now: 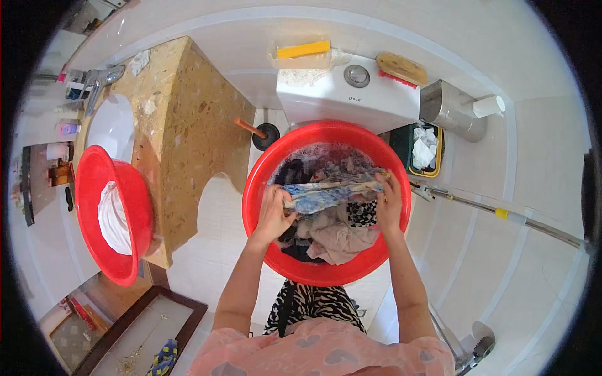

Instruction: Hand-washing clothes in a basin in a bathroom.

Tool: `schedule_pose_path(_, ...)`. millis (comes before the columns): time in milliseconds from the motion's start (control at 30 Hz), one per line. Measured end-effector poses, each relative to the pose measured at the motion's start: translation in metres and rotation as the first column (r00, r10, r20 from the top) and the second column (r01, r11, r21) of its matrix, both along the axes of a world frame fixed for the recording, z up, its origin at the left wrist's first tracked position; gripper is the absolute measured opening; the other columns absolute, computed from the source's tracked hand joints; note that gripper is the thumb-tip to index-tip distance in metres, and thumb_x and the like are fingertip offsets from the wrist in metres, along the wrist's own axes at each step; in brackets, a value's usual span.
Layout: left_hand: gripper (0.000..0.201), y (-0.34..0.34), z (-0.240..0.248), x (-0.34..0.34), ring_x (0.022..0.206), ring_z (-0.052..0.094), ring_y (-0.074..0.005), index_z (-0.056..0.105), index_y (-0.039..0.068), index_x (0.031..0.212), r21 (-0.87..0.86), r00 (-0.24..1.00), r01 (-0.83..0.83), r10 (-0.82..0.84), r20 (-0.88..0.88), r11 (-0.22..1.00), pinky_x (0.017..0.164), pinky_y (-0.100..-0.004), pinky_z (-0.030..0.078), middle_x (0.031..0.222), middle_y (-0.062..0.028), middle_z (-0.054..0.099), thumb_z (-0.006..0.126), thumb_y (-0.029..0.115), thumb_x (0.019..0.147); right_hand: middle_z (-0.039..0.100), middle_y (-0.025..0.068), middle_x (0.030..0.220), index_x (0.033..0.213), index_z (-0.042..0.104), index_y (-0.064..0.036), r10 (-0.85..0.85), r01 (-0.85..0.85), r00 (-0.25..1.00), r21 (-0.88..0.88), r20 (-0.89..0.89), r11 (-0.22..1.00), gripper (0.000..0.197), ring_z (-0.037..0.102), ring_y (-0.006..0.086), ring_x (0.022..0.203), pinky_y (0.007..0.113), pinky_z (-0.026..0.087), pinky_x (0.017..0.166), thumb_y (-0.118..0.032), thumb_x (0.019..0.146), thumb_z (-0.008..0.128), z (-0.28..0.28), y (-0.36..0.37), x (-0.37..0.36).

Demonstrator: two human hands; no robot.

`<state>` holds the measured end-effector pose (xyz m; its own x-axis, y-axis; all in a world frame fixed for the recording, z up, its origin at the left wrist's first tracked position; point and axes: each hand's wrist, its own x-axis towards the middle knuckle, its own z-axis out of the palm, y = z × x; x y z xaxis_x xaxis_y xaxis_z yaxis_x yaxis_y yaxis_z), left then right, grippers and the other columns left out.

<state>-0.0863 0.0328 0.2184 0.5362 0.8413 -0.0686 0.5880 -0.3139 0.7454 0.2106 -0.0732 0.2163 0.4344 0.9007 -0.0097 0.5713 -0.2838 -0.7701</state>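
Note:
Over a large red basin (332, 276), my two hands stretch a wet piece of blue and cream patterned cloth (323, 197) between them. My left hand (274, 214) is closed on its left end. The cloth's right end is gripped by my right hand (389, 199). Beneath lie soaking clothes in sudsy water: a beige garment (342, 241), a black-and-white patterned piece (362, 214) and dark items (291, 178). What kind of garment I hold cannot be made out.
A smaller red basin (141, 194) with white cloth (114, 219) leans over the stone counter (204, 119) at left. Behind stands a toilet tank (348, 97) carrying a wooden brush (401, 67). A plunger (266, 135), a waste bin (426, 150) and a metal pole (483, 210) surround the basin.

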Motion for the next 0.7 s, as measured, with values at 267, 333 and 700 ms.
schedule_pose_path(267, 0.059, -0.009, -0.132, 0.059, 0.11, 0.046, -0.0383, 0.054, 0.02, 0.124, 0.112, 0.95, 0.028, 0.008, -0.313, 0.993, 0.089, -0.0502, 0.04, 0.115, -0.0154, 0.049, 0.077, 0.026, 0.07, 0.03, 0.0179, 0.145, 0.139, 0.04, -0.0327, 0.438, -0.302, 0.836, -0.39, 0.33, 0.87, 0.063, 0.032, 0.039, 0.131, 0.066, 0.025, 0.102, -0.035, 0.082, 0.064, -0.134, 0.024, -0.039)
schedule_pose_path(333, 0.062, 0.0, -0.155, 0.08, 0.109, 0.048, -0.0373, 0.053, 0.019, 0.124, 0.043, 0.922, -0.036, 0.05, -0.384, 0.998, 0.085, -0.0504, 0.042, 0.117, -0.0151, 0.049, 0.079, 0.024, 0.068, 0.026, 0.0197, 0.148, 0.144, 0.031, -0.0324, 0.461, -0.267, 0.827, -0.498, 0.32, 0.825, 0.074, 0.027, 0.0403, 0.134, 0.062, 0.021, 0.104, -0.035, 0.079, 0.067, -0.16, 0.033, -0.039)
schedule_pose_path(700, 0.066, 0.032, -0.256, 0.066, 0.107, 0.056, -0.0424, 0.044, 0.012, 0.13, 0.007, 0.902, -0.217, 0.203, -0.381, 0.976, 0.084, -0.0461, 0.049, 0.125, -0.0261, 0.05, 0.071, 0.039, 0.076, 0.041, 0.0194, 0.14, 0.136, 0.046, -0.0208, 0.485, -0.285, 0.825, -0.528, 0.29, 0.8, 0.073, 0.034, 0.0411, 0.131, 0.059, 0.024, 0.108, -0.04, 0.071, 0.073, -0.186, 0.103, -0.045)
